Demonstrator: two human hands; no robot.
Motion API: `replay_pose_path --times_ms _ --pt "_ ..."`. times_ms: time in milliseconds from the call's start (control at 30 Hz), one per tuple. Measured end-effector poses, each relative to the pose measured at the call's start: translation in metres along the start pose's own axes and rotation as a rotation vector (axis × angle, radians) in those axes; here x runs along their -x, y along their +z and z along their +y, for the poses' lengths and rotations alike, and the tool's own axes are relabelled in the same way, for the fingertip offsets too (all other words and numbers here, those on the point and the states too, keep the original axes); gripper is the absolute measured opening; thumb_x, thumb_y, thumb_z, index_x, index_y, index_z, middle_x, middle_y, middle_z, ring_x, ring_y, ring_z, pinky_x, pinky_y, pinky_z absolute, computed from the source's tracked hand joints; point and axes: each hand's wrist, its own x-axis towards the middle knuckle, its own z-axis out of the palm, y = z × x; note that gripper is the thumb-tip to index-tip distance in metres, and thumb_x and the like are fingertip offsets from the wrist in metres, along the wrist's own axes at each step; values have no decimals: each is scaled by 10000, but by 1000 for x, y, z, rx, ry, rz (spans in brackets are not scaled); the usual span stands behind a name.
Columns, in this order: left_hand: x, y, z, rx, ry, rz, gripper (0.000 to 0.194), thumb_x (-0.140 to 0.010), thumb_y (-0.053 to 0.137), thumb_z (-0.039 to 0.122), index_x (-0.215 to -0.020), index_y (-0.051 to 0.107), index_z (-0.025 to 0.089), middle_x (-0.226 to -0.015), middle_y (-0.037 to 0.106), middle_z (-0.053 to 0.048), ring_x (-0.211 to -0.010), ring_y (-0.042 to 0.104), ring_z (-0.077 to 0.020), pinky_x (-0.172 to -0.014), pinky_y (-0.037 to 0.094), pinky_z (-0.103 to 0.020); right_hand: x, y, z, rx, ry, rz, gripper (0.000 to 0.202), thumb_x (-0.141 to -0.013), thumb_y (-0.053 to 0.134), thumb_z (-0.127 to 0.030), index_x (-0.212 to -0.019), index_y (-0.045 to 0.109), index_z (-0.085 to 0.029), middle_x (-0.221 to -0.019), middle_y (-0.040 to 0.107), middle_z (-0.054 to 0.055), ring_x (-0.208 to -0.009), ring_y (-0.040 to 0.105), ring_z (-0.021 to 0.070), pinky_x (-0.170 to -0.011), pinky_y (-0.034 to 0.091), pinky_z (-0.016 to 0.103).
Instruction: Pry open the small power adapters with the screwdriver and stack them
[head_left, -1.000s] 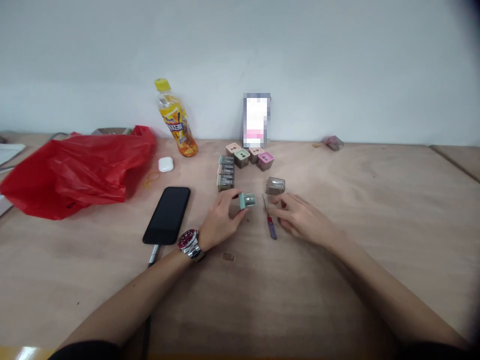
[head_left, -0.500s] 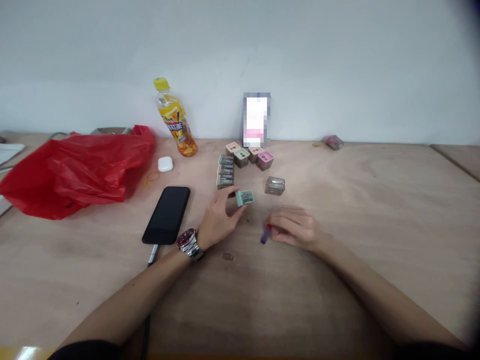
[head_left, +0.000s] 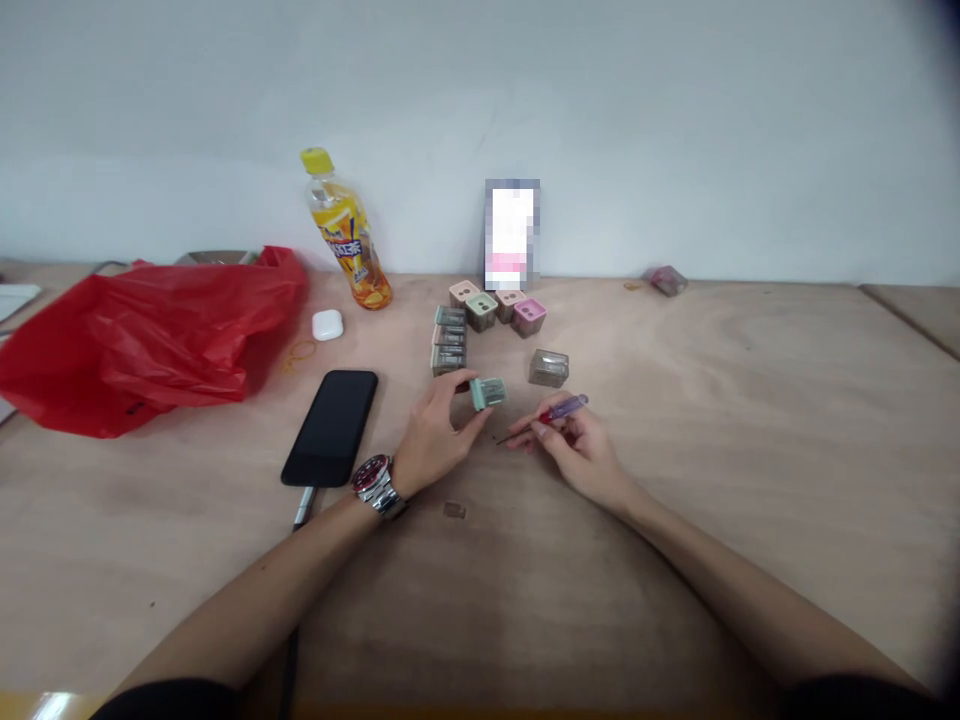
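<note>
The person's left hand (head_left: 431,440) pinches a green pencil sharpener (head_left: 489,392) between thumb and fingers, holding it sideways near the middle of the wooden table (head_left: 750,450). The right hand (head_left: 581,450) grips a small screwdriver (head_left: 564,408) with a purple and red handle; its shaft points left and toward the near side, its tip just apart from the sharpener. Just beyond the right hand lies a translucent grey sharpener container (head_left: 549,367). Beyond the left hand, a short column of sharpeners (head_left: 450,338) lies on its side, and farther back four two-hole sharpeners (head_left: 529,315) stand with pink, green and peach tops facing up. A wristwatch (head_left: 375,484) circles the left wrist. A black smartphone (head_left: 330,427) lies to its left, joined to a cable (head_left: 303,508); farther left is a red plastic bag (head_left: 150,340).
</note>
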Motion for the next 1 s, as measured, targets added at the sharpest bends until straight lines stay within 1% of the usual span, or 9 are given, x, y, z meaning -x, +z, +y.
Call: replay_pose_path --times_ms 233,433,567,700,833,1000 --pt "1 -1 0 8 -1 -6 401 -855 654 242 -1226 506 199 -1161 635 -84 -1034 646 -206 -919 541 -375 -1 0 2 5 -1 1 138 -920 568 -323 -933 470 -227 -883 721 54 -767 746 194 -677 626 346" --pt "0 0 1 7 7 0 404 -850 661 235 -1223 510 191 -1158 635 -86 -1039 642 -203 -926 536 -365 -1 -1 4 -2 -5 -3 105 -929 560 -302 -942 485 -230 -902 717 52 -779 744 189 -674 618 329" --pt "0 0 0 -5 6 0 408 -849 664 234 -1224 509 193 -1160 633 -79 -1034 643 -196 -923 536 -349 0 0 3 -12 13 4 124 -928 565 -318 -939 478 -230 -902 721 45 -786 743 185 -684 612 320" --pt "0 0 0 -27 14 -2 411 -846 668 235 -1221 506 195 -1157 637 -74 -1033 645 -195 -931 532 -350 0 1 -1 -54 -18 44 133 -929 569 -319 -939 466 -237 -880 728 34 -747 742 177 -668 598 311" --pt "0 0 1 -57 42 -10 407 -843 673 238 -1213 511 189 -1149 640 -84 -1054 638 -210 -941 528 -371 -2 -1 -9 -111 -55 103 122 -922 586 -287 -940 479 -230 -870 734 31 -728 739 176 -643 580 306" --pt "0 -1 5 -71 125 -38 388 -850 669 238 -1202 516 179 -1129 641 -86 -1063 622 -206 -933 529 -365 -8 -6 -11 -176 -101 194 108 -928 575 -275 -972 485 -235 -912 737 23 -762 740 180 -664 579 320"
